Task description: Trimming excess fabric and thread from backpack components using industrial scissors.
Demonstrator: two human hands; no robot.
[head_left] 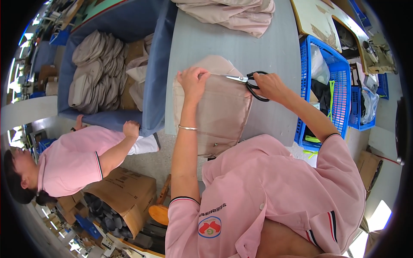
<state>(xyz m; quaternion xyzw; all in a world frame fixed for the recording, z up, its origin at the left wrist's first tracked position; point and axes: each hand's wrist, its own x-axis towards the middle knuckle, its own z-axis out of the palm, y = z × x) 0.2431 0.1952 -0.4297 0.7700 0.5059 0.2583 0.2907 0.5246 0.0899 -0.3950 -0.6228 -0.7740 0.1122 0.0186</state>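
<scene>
A beige sewn fabric piece (215, 109) lies flat on the grey table (275, 51) in front of me, its pointed flap toward the far side. My left hand (192, 82) is closed at its upper left part, thumb and forefinger pinching the fabric. Whether a thread is also between those fingers is too small to tell. Black-handled scissors (251, 82) are in my right hand (272, 87), fingers through the loops. Their blades point left across the piece, with the tips close to my left fingertips. Small dark fittings show along the piece's near edge.
More beige pieces (230, 15) are heaped at the table's far end. Left stands a blue fabric-sided bin (155, 73) holding stacked beige pieces, with a co-worker (81, 155) beside it. Blue plastic baskets (340, 90) stand right. Below left are a cardboard box (133, 189) and a wooden stool (159, 214).
</scene>
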